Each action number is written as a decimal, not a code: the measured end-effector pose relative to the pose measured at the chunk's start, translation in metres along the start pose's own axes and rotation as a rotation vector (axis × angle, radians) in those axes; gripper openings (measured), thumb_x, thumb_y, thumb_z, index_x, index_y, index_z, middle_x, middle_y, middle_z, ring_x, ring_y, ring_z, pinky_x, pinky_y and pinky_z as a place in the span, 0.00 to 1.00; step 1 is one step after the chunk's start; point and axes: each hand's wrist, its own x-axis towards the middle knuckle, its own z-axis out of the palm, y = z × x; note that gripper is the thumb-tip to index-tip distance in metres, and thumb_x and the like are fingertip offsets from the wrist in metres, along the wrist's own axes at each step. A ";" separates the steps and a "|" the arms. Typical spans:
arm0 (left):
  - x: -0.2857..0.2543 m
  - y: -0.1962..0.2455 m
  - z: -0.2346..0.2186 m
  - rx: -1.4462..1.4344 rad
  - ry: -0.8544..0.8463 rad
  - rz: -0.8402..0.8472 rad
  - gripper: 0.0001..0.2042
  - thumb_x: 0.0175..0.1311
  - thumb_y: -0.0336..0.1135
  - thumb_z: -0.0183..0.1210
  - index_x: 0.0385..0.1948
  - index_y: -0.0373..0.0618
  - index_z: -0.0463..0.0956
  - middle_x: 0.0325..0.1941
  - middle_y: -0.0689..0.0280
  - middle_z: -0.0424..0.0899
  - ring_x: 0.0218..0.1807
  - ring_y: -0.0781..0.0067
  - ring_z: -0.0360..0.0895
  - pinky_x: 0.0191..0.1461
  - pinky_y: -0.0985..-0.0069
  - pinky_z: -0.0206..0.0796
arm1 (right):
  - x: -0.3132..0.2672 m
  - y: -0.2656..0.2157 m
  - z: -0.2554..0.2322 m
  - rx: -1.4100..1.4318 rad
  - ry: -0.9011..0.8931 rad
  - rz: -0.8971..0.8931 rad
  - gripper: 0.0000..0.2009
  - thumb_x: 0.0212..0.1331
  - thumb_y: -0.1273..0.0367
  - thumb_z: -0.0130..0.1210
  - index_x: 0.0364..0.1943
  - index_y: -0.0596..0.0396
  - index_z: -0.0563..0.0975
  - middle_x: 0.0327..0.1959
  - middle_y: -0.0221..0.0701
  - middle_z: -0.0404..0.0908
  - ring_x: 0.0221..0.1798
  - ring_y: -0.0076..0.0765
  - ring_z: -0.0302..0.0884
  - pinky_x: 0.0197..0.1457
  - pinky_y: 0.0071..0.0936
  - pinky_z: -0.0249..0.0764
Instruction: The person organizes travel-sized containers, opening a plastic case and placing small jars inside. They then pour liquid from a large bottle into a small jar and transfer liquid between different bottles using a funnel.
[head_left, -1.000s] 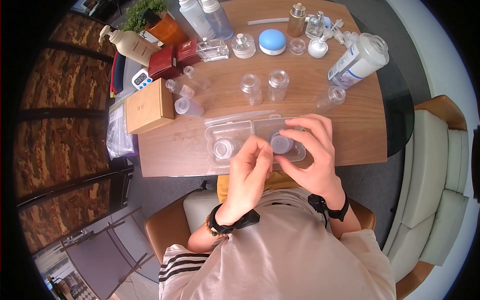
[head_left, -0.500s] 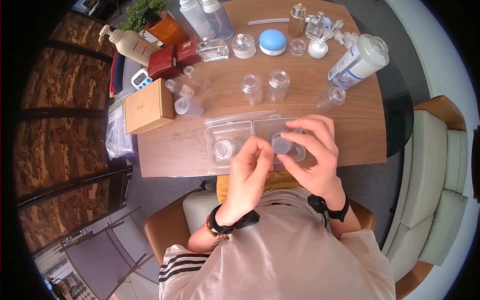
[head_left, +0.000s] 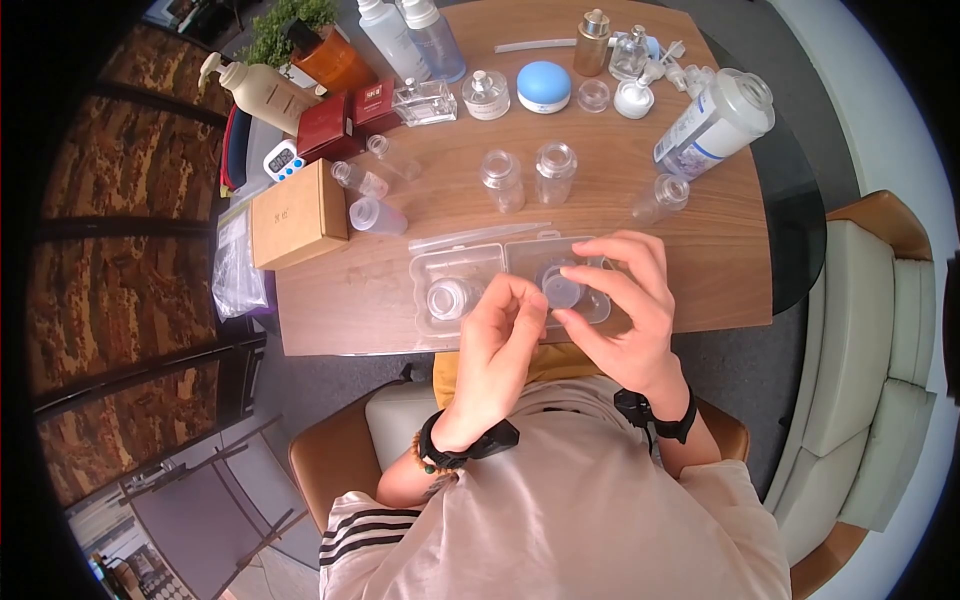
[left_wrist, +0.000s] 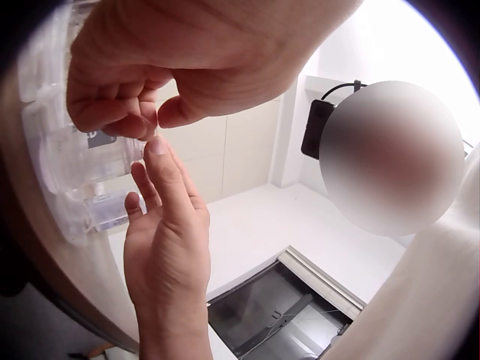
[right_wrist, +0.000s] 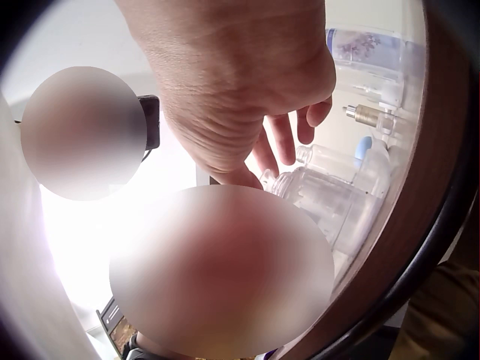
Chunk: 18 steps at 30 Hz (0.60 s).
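Observation:
A clear plastic tray (head_left: 430, 318) with two compartments stands at the table's front edge. In its left compartment is a clear bottle (head_left: 447, 298). At the right compartment, a clear bottle with a frosted round top (head_left: 561, 288) points up towards the head camera. My right hand (head_left: 635, 315) holds it by the top, thumb and index finger bent at opposite sides. My left hand (head_left: 503, 335) is close beside that top, fingers curled and thumb against the index finger; I cannot tell whether something small is pinched there. In the left wrist view the left hand (left_wrist: 172, 67) hangs over the right hand (left_wrist: 169, 240).
Two clear bottles (head_left: 503, 181) stand behind the tray, another (head_left: 662, 197) to the right. Several small bottles (head_left: 378, 214) stand by a cardboard box (head_left: 298, 215) at left. A large labelled bottle (head_left: 715, 120) leans at right. Cosmetics and a blue-lidded jar (head_left: 544, 87) line the back.
The right thumb and index finger have shifted slightly at the bottle's top. The left hand keeps its pinch pose in the same place.

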 end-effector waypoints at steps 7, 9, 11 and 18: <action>-0.001 0.001 0.000 0.005 -0.004 -0.015 0.08 0.84 0.38 0.54 0.44 0.44 0.74 0.30 0.75 0.76 0.32 0.87 0.68 0.36 0.84 0.60 | 0.000 -0.001 0.000 0.000 0.001 0.007 0.21 0.43 0.74 0.76 0.47 0.52 0.88 0.57 0.33 0.83 0.60 0.50 0.74 0.59 0.44 0.75; -0.001 0.001 0.000 -0.001 -0.002 -0.015 0.08 0.84 0.38 0.54 0.44 0.44 0.74 0.30 0.74 0.76 0.32 0.87 0.68 0.36 0.84 0.60 | 0.001 -0.001 0.000 0.005 -0.002 0.004 0.21 0.43 0.74 0.76 0.47 0.52 0.88 0.58 0.33 0.82 0.60 0.50 0.74 0.58 0.43 0.75; 0.000 0.000 0.000 -0.020 0.004 -0.018 0.08 0.84 0.38 0.54 0.44 0.44 0.74 0.30 0.74 0.76 0.32 0.87 0.68 0.37 0.84 0.60 | 0.001 -0.001 0.000 0.004 -0.006 0.003 0.21 0.43 0.74 0.76 0.47 0.52 0.88 0.58 0.33 0.82 0.60 0.50 0.74 0.58 0.43 0.75; 0.000 0.000 -0.001 -0.011 0.006 -0.023 0.08 0.84 0.38 0.54 0.45 0.44 0.74 0.30 0.74 0.76 0.33 0.87 0.69 0.37 0.84 0.60 | 0.002 0.000 0.000 0.002 -0.009 -0.015 0.21 0.42 0.74 0.77 0.46 0.53 0.87 0.58 0.34 0.82 0.60 0.51 0.74 0.59 0.44 0.75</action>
